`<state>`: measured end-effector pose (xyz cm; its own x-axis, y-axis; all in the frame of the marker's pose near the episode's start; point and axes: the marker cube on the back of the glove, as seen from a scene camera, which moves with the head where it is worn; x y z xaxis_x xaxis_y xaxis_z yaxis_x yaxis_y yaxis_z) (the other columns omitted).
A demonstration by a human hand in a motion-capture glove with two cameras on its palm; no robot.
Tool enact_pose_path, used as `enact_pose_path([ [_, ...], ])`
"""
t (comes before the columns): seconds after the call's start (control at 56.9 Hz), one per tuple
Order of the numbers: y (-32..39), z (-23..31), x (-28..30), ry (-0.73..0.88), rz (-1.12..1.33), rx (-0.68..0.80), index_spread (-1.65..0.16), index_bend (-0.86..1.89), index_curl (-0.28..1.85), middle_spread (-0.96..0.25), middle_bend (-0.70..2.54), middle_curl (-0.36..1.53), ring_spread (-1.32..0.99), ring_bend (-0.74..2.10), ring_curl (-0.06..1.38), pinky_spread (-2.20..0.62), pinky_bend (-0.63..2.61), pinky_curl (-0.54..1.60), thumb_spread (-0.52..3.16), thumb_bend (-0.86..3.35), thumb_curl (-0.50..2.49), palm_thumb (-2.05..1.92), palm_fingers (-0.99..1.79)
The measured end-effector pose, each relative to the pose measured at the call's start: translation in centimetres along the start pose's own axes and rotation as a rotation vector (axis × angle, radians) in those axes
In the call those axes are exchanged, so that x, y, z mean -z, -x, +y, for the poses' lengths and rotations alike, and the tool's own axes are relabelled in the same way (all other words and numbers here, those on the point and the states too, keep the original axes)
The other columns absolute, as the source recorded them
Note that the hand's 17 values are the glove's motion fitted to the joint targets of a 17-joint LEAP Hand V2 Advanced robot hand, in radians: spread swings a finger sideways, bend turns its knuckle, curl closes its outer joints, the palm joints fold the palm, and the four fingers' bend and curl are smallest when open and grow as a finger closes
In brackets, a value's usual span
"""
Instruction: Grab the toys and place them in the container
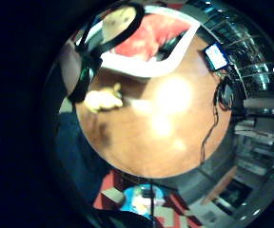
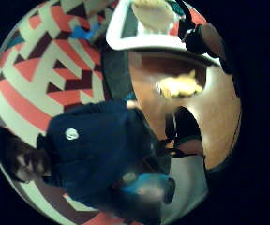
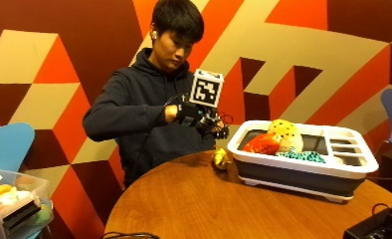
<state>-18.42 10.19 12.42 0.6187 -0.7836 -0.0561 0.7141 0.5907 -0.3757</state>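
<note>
While my gloved right hand [image 3: 199, 118] hangs in the air above the near edge of the tabletop [image 3: 202, 204], I cannot tell from these views whether its fingers are curled or spread; nothing seems to be in it, though the outside view is too cluttered there to be sure. One toy is left out: a small yellow plush [image 3: 220, 158] lying on the wood just beside the near wall of the container [image 3: 302, 167], below and a little ahead of my hand. Both palm views show it too [image 1: 102, 98] [image 2: 178, 86], alone on the bare wood with the white rim close by.

I judge it soft and light, so it should squash under the fingers rather than slip, and there is nothing fragile about it. I would take it across its rounded body from above, thumb on one side and fingers on the other.

Inside the container, an orange-red toy [image 3: 262, 143], a yellow spotted one [image 3: 282, 130] and a teal patterned one [image 3: 303, 156] already fill the large compartment, piled to about rim height. The rim stands well above the tabletop, so the plush must be lifted clear of that white edge. Behind the plush the wood lies open, leaving room to come down.
</note>
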Motion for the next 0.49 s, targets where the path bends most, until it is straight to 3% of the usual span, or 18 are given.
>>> enact_pose_path([
  [0.07, 0.5, -0.5, -2.5, 0.058, 0.07, 0.037, -0.31, 0.2, 0.77, -0.13, 0.5, 0.56, -0.27, 0.87, 0.52, -0.24, 0.92, 0.43, 1.39, 0.12, 0.6, 0.53, 0.22],
  [0.264, 1.5, -2.0, -7.3, 0.076, 0.11, 0.143, -0.35, 0.27, 0.73, -0.14, 0.41, 0.52, -0.25, 0.54, 0.41, -0.17, 0.89, 0.4, 1.43, 0.15, 0.58, 0.6, 0.0],
  [0.492, 0.2, -1.8, -8.8, 0.036, 0.167, 0.053, -0.33, 0.3, 0.69, -0.13, 0.3, 0.48, -0.15, 0.23, 0.31, -0.07, 0.77, 0.35, 1.51, 0.18, 0.57, 0.64, -0.06],
])
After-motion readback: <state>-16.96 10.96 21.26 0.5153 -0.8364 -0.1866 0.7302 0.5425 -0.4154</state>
